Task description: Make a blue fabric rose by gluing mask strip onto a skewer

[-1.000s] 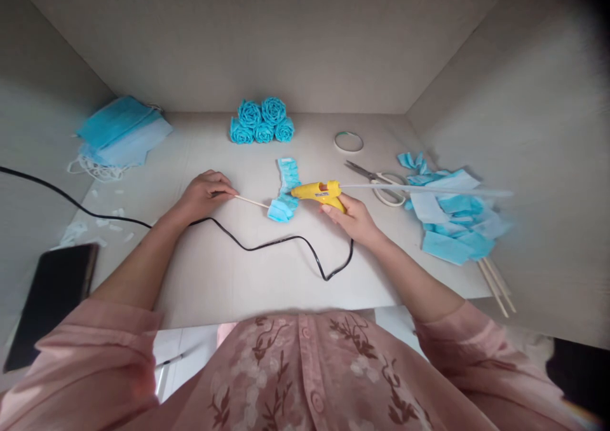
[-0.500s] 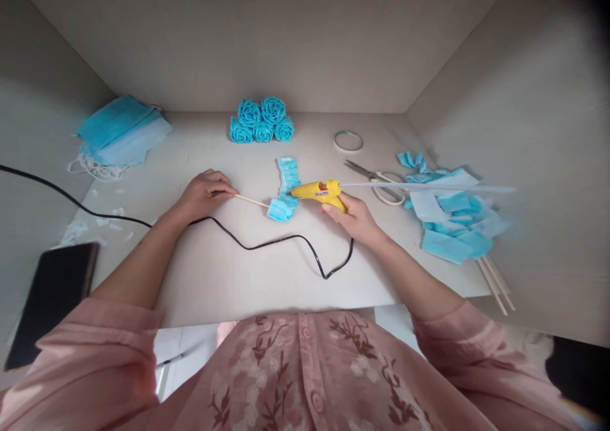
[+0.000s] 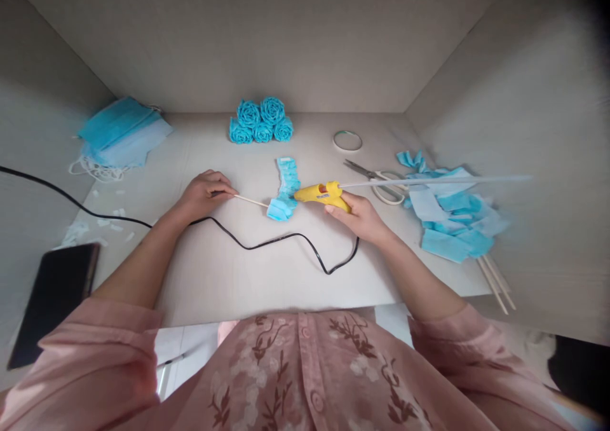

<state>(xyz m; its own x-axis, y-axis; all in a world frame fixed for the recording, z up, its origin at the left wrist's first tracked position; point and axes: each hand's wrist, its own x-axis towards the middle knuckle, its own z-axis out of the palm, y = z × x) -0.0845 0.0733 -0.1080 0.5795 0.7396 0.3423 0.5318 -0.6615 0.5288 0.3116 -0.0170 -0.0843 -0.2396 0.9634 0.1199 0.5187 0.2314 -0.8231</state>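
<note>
My left hand [image 3: 206,196] is closed on one end of a thin wooden stick [image 3: 251,200]. The stick's other end goes into a folded piece at the near end of a gathered light-blue fabric strip [image 3: 288,175], which lies on the table. In my right hand [image 3: 359,215] is a yellow hot glue gun [image 3: 320,193], its nozzle pointing left, at or just beside the strip's right edge; I cannot tell if they touch. A long whitish glue stick [image 3: 405,182] sticks out of its back. The gun's black cord [image 3: 267,243] runs across the table and past my left wrist.
Several rolled blue fabric roses [image 3: 262,121] are stacked at the back. Blue face masks [image 3: 121,129] lie at the left, above white scraps and a phone [image 3: 54,304]. To the right are a ring-shaped tape roll [image 3: 347,141], scissors [image 3: 384,186], blue fabric pieces [image 3: 457,218] and wooden sticks [image 3: 495,285].
My right hand and the glue gun have shifted slightly right, and the back end of the glue stick has risen a little. My left hand has stayed on the stick.
</note>
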